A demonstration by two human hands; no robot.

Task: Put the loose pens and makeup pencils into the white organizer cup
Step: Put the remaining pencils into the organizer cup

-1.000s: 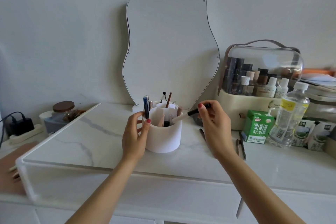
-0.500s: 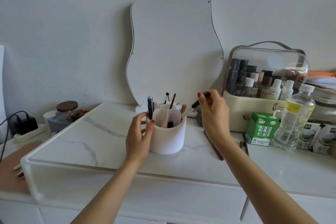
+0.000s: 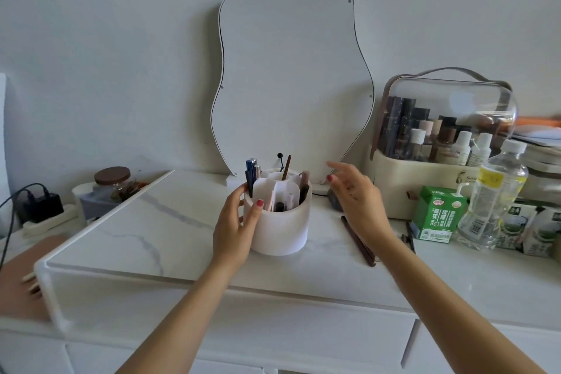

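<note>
Gripping the white organizer cup [image 3: 280,222] near the middle of the marble surface [image 3: 158,228], my left hand [image 3: 235,222] curls round its left wall, thumb on the rim. My right hand [image 3: 356,200] hovers just right of the cup, fingers spread and holding nothing. Pens and pencils stand in the compartments; a brown makeup pencil [image 3: 357,240] lies loose right of the cup, toward the front edge.

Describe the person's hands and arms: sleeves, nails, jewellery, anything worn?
Both forearms are bare to the frame edge, with no sleeves in view. Left hand has red polish, clear on the thumbnail. Right hand has red nails too. No watch, bracelet or gloves show. The right fingers are motion-blurred, so rings cannot be ruled out.
</note>
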